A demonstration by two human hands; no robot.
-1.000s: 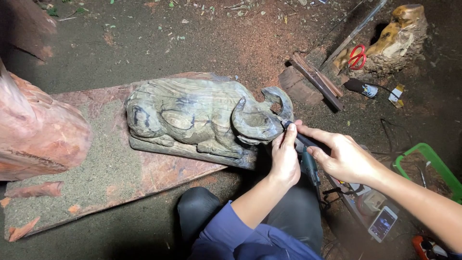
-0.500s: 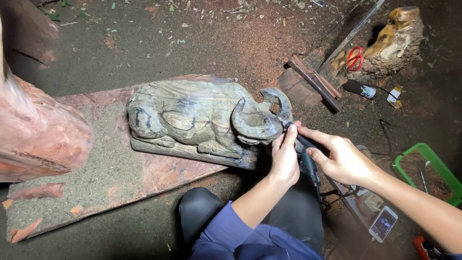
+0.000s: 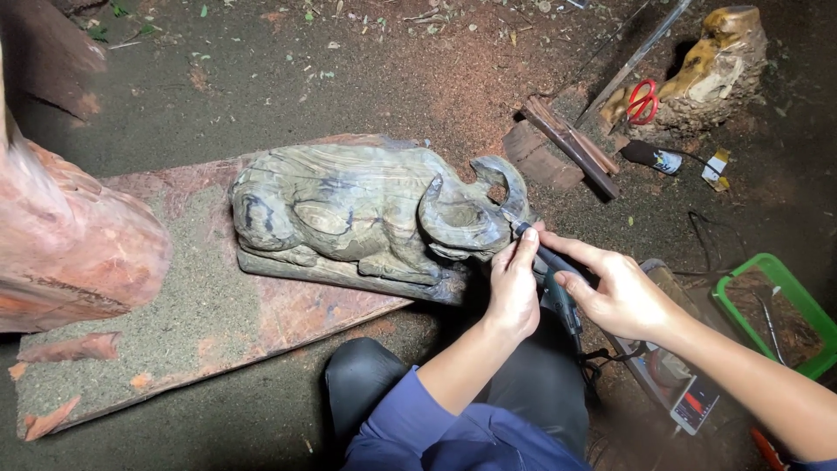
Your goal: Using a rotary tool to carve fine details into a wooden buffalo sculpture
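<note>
1. A grey-green wooden carving of a lying buffalo with curved horns [image 3: 366, 214] rests on a flat reddish wooden slab dusted with sawdust [image 3: 200, 314], which lifts it off the dirt floor and keeps it steady.
2. The right hand [image 3: 615, 292] wraps a slim dark rotary carving tool [image 3: 545, 262], fingers closed round its body like a pen, so the tip meets the buffalo's head just beside the horn.
3. The left hand [image 3: 513, 288] has its fingers pinched narrowly on the front of the tool near the tip, apparently to brace it for fine control.
4. The person sits low with a dark-trousered knee [image 3: 366, 384] just in front of the slab, close to the work.
5. Well apart lie red-handled scissors [image 3: 643, 100] on a gnarled yellowish stump [image 3: 706, 74], a green plastic tray [image 3: 776, 310], and a phone with a lit screen [image 3: 693, 406] by the right forearm.
6. A large reddish block of wood [image 3: 70, 253] stands at the left edge.
</note>
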